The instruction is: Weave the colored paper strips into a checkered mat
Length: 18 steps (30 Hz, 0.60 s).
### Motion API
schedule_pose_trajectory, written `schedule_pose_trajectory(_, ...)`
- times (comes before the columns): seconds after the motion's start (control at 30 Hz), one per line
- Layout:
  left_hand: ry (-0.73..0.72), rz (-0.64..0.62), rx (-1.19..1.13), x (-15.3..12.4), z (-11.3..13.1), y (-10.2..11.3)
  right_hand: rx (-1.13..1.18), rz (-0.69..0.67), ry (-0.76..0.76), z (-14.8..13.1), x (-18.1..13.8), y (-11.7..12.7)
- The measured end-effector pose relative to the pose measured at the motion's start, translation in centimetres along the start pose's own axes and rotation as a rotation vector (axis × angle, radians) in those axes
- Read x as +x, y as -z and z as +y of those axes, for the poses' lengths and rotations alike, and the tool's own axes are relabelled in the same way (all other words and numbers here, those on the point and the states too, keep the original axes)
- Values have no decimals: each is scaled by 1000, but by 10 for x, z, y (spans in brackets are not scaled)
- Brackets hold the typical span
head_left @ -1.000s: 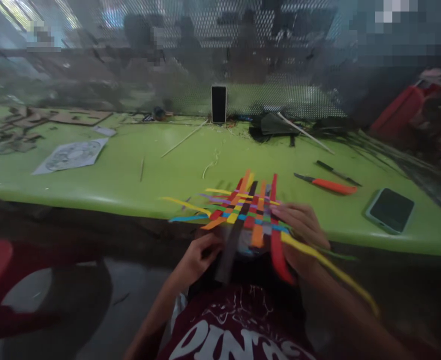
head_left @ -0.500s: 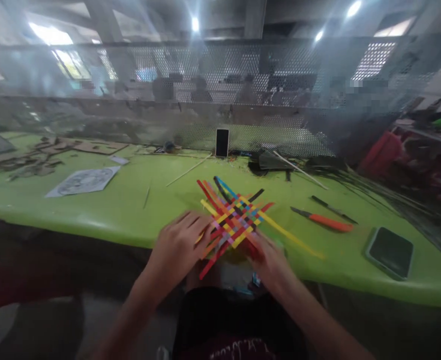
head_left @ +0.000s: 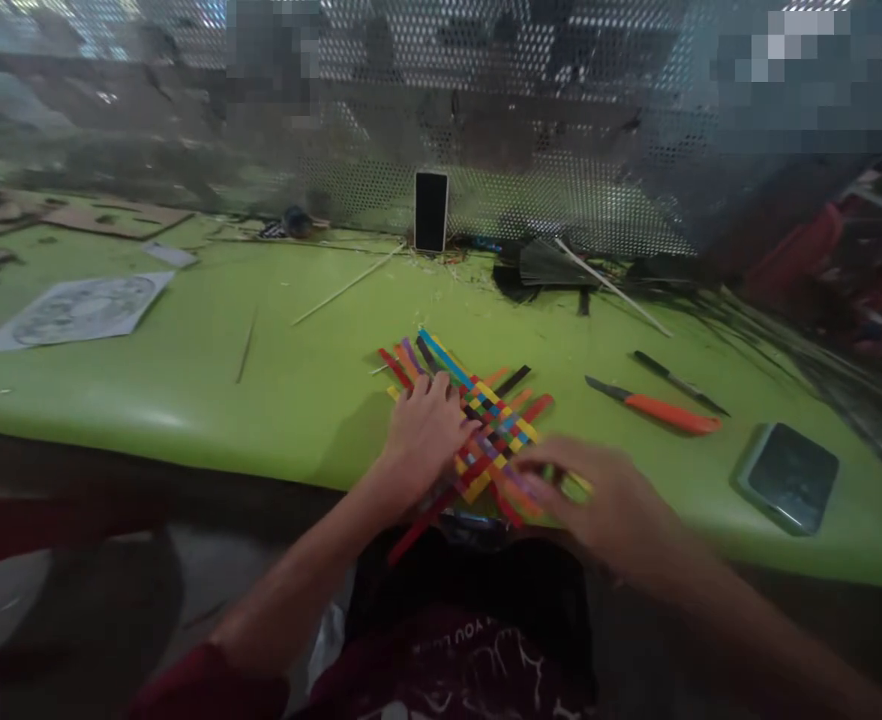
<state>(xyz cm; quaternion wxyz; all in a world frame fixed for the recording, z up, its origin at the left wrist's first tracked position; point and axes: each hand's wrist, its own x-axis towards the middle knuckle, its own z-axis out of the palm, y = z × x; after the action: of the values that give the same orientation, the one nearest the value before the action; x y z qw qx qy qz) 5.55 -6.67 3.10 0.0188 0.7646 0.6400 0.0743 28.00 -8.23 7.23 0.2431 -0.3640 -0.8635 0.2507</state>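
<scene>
- Left hand [head_left: 427,430]: laid over the woven strips [head_left: 495,412], fingers loosely spread, palm down, not clenched.
- Right hand [head_left: 598,490]: blurred; thumb and fingers curl at the strip ends on the right – whether they pinch one cannot be told.
- Location: the weave lies at the near edge of the table [head_left: 298,390], some ends overhanging.
- Handling: judged light, flexible and prone to loosening; hold flat at the checkered centre, take single strips by their ends.
- Form: flat, narrow, multicoloured bands, interlaced diagonally.
- Surroundings: smooth, glossy green tabletop; orange-handled knife [head_left: 670,412], slim-bladed; flat, round-cornered phone [head_left: 792,475].
</scene>
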Motion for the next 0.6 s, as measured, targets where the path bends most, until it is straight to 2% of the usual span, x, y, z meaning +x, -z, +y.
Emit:
schedule_pose_trajectory(0.07, 28, 36, 17, 4, 1, -7, -137, -37, 95, 21, 55, -4)
schedule_pose_trajectory(0.13, 22, 60, 32, 6, 0, -11, -379, -94, 132, 48, 103, -15)
schedule_pose_trajectory(0.23, -17, 39, 36, 9, -7, -11, -436, -152, 182, 83, 144, -31)
schedule_pose_trajectory(0.33, -75, -32, 20, 18, -19, -4, -430, -207, 240, 103, 150, -33)
schedule_pose_trajectory(0.47, -145, -117, 73, 33, -36, 12, -394, -206, 269, 117, 139, -29)
schedule_pose_trajectory(0.6, -176, -92, 136, 41, -29, 16, -373, -143, 268, 127, 130, -35)
